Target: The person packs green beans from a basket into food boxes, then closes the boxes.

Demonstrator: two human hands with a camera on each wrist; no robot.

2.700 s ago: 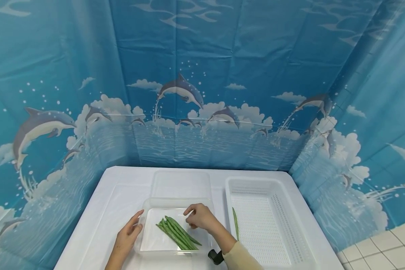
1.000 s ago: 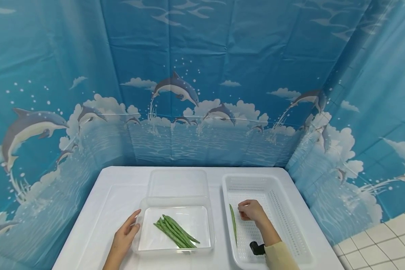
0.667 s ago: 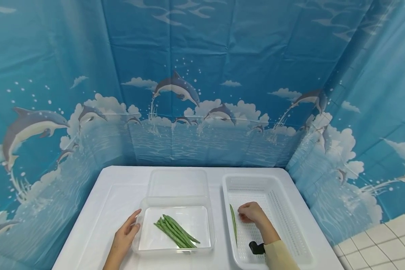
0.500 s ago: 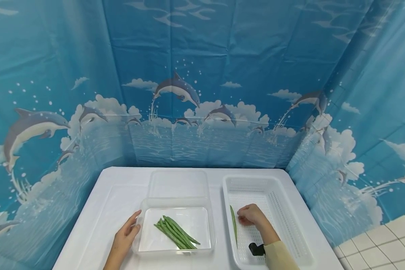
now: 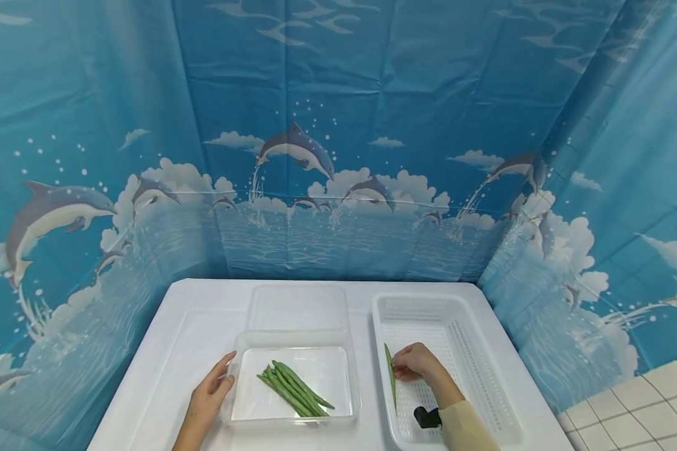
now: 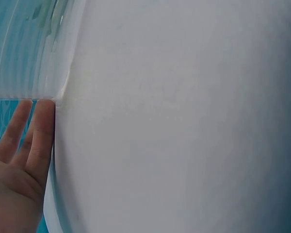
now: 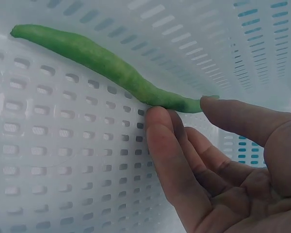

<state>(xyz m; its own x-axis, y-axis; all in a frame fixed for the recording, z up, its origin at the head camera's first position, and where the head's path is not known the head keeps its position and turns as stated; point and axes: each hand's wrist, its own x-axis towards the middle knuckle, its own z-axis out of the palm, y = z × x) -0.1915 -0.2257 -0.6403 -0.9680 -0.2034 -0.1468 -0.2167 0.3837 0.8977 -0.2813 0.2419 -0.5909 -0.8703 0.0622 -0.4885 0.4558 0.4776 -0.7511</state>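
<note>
One green bean [image 5: 393, 388] lies along the left wall of a white perforated basket [image 5: 417, 319]. My right hand [image 5: 420, 363] is down in the basket beside it. In the right wrist view, thumb and forefinger stand apart at the green bean [image 7: 106, 63], the thumb at its far end and the forefinger at its lower edge. My left hand [image 5: 209, 391] rests its fingertips on the left side of a clear plastic box [image 5: 293, 338]; the left wrist view shows straight fingers [image 6: 42, 141] against it. Several green beans [image 5: 293, 388] lie bunched inside the box.
A clear flat lid [image 5: 299, 307] lies on the white-covered table [image 5: 203, 319] behind the box. Basket and box stand side by side, a narrow strip of table between them. A dolphin-print curtain [image 5: 338, 238] hangs close behind the table.
My right hand has gone from above the box to the basket on the right, then slightly left up to the green bean there. The left hand has stayed at the box.
</note>
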